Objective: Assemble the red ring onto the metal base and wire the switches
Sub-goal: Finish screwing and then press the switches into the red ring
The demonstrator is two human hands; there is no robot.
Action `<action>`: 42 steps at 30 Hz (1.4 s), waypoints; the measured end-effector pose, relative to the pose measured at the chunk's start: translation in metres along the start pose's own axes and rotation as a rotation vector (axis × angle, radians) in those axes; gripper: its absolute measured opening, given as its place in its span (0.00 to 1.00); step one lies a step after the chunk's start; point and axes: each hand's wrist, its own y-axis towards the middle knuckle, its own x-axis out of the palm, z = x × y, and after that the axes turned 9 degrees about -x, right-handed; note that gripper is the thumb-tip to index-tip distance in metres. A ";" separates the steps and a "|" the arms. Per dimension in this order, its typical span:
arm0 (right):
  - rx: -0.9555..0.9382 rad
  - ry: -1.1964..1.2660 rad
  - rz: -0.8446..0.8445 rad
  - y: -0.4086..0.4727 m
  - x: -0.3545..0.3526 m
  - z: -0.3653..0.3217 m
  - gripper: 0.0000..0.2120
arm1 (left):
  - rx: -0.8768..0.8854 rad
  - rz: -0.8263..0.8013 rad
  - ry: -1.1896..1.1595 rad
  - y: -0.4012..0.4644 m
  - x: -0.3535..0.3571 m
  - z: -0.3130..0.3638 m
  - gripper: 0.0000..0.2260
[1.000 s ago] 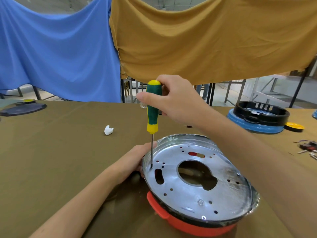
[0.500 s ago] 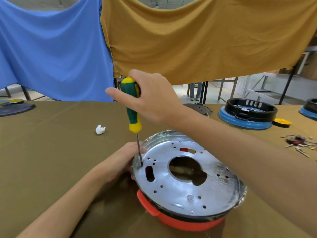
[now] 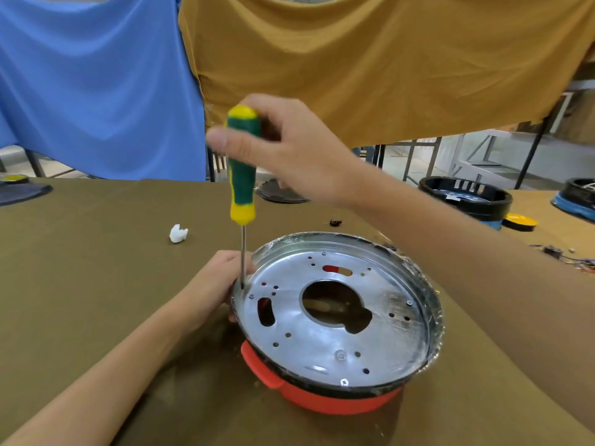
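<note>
The right hand [image 3: 289, 152] grips the screwdriver [image 3: 241, 169] upright, tip at the base [image 3: 338, 320] rim. The left hand [image 3: 219, 284] holds that rim above the ring [image 3: 322, 400]. Steady downward pressure should stop the tip slipping.

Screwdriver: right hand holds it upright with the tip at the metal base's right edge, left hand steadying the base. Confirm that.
Wrong edge. The head view shows the screwdriver, gripped by the right hand, with its tip at the left edge of the metal base, beside the steadying left hand.
</note>
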 end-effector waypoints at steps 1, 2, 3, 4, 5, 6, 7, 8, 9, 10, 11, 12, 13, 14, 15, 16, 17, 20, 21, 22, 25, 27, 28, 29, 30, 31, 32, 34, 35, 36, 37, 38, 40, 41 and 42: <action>0.001 0.017 0.023 0.002 -0.008 0.000 0.18 | -0.003 0.004 -0.006 0.000 -0.001 0.000 0.10; 0.006 0.009 0.054 0.003 -0.016 0.000 0.18 | -0.007 0.012 -0.016 0.000 -0.001 0.001 0.10; 0.016 -0.020 0.089 0.002 -0.024 0.002 0.18 | -0.010 0.023 -0.023 0.000 -0.003 0.001 0.10; 0.029 -0.054 0.127 -0.002 -0.031 0.005 0.19 | -0.014 0.034 -0.023 -0.001 -0.004 0.001 0.10; 0.048 -0.085 0.169 -0.008 -0.037 0.010 0.20 | -0.014 0.045 -0.019 -0.001 -0.005 0.001 0.10; 0.074 -0.105 0.216 -0.017 -0.041 0.015 0.19 | -0.010 0.059 -0.021 0.000 -0.006 0.002 0.10; 0.107 -0.117 0.269 -0.027 -0.045 0.021 0.19 | -0.003 0.082 -0.035 0.000 -0.007 0.002 0.10; 0.143 -0.125 0.331 -0.038 -0.048 0.027 0.19 | 0.004 0.110 -0.063 0.000 -0.008 0.003 0.11; 0.176 -0.127 0.397 -0.048 -0.051 0.032 0.20 | 0.012 0.139 -0.094 0.000 -0.009 0.003 0.11; 0.205 -0.116 0.463 -0.057 -0.054 0.037 0.19 | 0.026 0.172 -0.109 0.001 -0.010 0.004 0.12; 0.231 -0.086 0.527 -0.066 -0.057 0.041 0.17 | 0.044 0.215 -0.105 0.001 -0.011 0.005 0.13; 0.259 -0.043 0.584 -0.074 -0.060 0.045 0.15 | 0.068 0.265 -0.086 0.001 -0.013 0.006 0.13; 0.288 -0.010 0.635 -0.081 -0.062 0.048 0.15 | 0.098 0.314 -0.064 0.001 -0.016 0.007 0.13; 0.311 0.002 0.677 -0.089 -0.064 0.052 0.15 | 0.132 0.356 -0.048 0.002 -0.018 0.008 0.12; 0.319 -0.007 0.710 -0.095 -0.064 0.054 0.15 | 0.163 0.392 -0.044 0.003 -0.020 0.009 0.11; 0.310 -0.030 0.736 -0.100 -0.064 0.057 0.14 | 0.188 0.420 -0.048 0.003 -0.021 0.009 0.10; 0.291 -0.060 0.756 -0.104 -0.064 0.059 0.14 | 0.206 0.443 -0.054 0.004 -0.021 0.008 0.10; 0.223 -0.128 0.750 -0.111 -0.060 0.064 0.14 | 0.248 0.480 -0.067 0.006 -0.020 0.005 0.11; 0.207 -0.131 0.731 -0.113 -0.058 0.065 0.12 | 0.259 0.487 -0.068 0.007 -0.020 0.004 0.10; 0.196 -0.129 0.714 -0.114 -0.056 0.065 0.11 | 0.263 0.493 -0.066 0.007 -0.020 0.004 0.10; 0.192 -0.124 0.704 -0.112 -0.051 0.064 0.11 | 0.238 0.510 -0.055 0.009 -0.021 0.003 0.10; 0.202 -0.136 0.719 -0.110 -0.051 0.065 0.11 | 0.206 0.520 -0.034 0.009 -0.022 0.002 0.10; 0.206 -0.135 0.723 -0.108 -0.052 0.066 0.12 | 0.190 0.527 -0.020 0.010 -0.022 0.002 0.09; 0.207 -0.129 0.719 -0.107 -0.053 0.067 0.12 | 0.174 0.535 -0.007 0.010 -0.022 0.002 0.09; 0.201 -0.125 0.708 -0.106 -0.054 0.069 0.14 | 0.157 0.539 0.004 0.010 -0.023 0.001 0.10; 0.190 -0.131 0.692 -0.105 -0.055 0.072 0.17 | 0.140 0.539 0.013 0.010 -0.023 0.002 0.11; 0.179 -0.154 0.677 -0.104 -0.055 0.074 0.19 | 0.121 0.534 0.020 0.010 -0.023 0.002 0.11; 0.161 -0.242 0.668 -0.102 -0.055 0.078 0.20 | 0.054 0.506 0.036 0.009 -0.025 0.003 0.11; 0.157 -0.281 0.668 -0.100 -0.056 0.080 0.19 | 0.001 0.485 0.051 0.009 -0.026 0.003 0.10; 0.161 -0.304 0.667 -0.098 -0.057 0.082 0.18 | -0.061 0.462 0.072 0.009 -0.028 0.004 0.10; 0.170 -0.315 0.662 -0.097 -0.057 0.084 0.17 | -0.125 0.440 0.108 0.009 -0.030 0.004 0.09; 0.182 -0.317 0.656 -0.096 -0.058 0.088 0.16 | -0.178 0.440 0.153 0.010 -0.033 0.003 0.09; 0.196 -0.324 0.643 -0.096 -0.057 0.095 0.16 | -0.182 0.503 0.270 0.011 -0.035 0.004 0.05; 0.196 -0.333 0.633 -0.096 -0.057 0.098 0.16 | -0.116 0.543 0.339 0.010 -0.035 0.006 0.07; 0.196 -0.337 0.626 -0.097 -0.056 0.101 0.16 | -0.005 0.556 0.401 0.004 -0.032 0.010 0.11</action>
